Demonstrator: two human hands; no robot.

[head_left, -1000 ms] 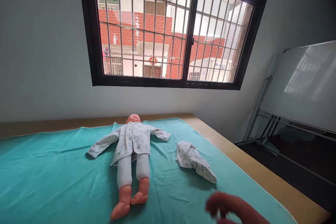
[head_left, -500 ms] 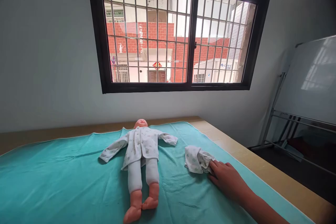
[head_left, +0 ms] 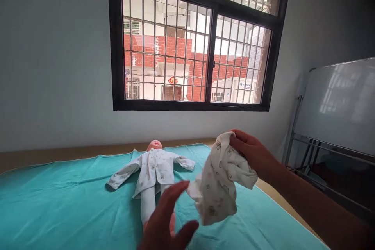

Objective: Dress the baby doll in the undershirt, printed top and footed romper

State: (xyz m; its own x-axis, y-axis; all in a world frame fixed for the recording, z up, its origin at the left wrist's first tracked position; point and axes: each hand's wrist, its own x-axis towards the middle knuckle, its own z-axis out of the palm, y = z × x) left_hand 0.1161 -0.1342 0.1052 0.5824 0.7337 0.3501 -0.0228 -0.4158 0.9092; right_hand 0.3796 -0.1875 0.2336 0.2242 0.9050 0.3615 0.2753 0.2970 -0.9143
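Observation:
A crumpled white baby garment (head_left: 216, 183) with a small print hangs in the air, its top edge pinched in my right hand (head_left: 252, 150). Its exact cut cannot be made out in the folds. My left hand (head_left: 168, 218) is raised at the bottom middle, thumb and fingers apart with nothing between them, close to the garment's lower left side. Behind it a baby doll (head_left: 154, 145) lies on its back in a matching printed jacket (head_left: 156, 166) and white leggings (head_left: 148, 203). My left hand hides part of the doll's legs and its feet.
A turquoise cloth (head_left: 73, 195) covers most of the wooden table (head_left: 43, 158). Behind the table is a wall with a barred window (head_left: 191, 50). A whiteboard (head_left: 340, 101) on a metal stand is at the right.
My right hand has lifted the garment off the cloth, up and toward the middle. My left hand has come into view from below. The camera has tilted up slightly.

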